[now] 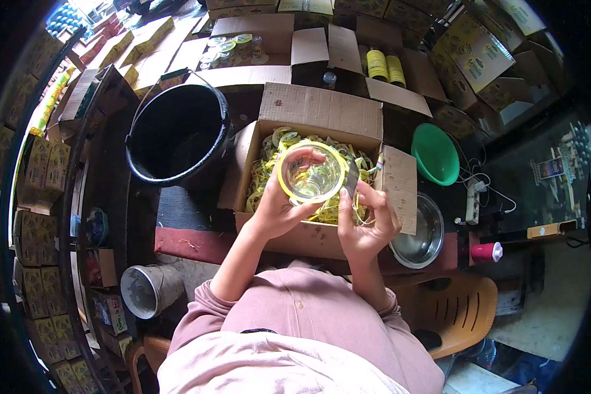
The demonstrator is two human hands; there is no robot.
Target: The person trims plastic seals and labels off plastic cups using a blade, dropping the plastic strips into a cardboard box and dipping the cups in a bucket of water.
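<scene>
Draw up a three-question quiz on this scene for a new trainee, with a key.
1. Multiple choice: the clear cup is edged in which colour?
A) red
B) yellow
C) blue

2. True or false: in the picture, the green bowl is to the right of the open cardboard box.

3. Fill in: the person's ____ hand is wrapped around the side of the cup.

Key:
1. B
2. True
3. Left; the left hand grips the cup.

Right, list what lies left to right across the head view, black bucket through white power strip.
Black bucket → clear yellow-rimmed cup → green bowl → white power strip.
</scene>
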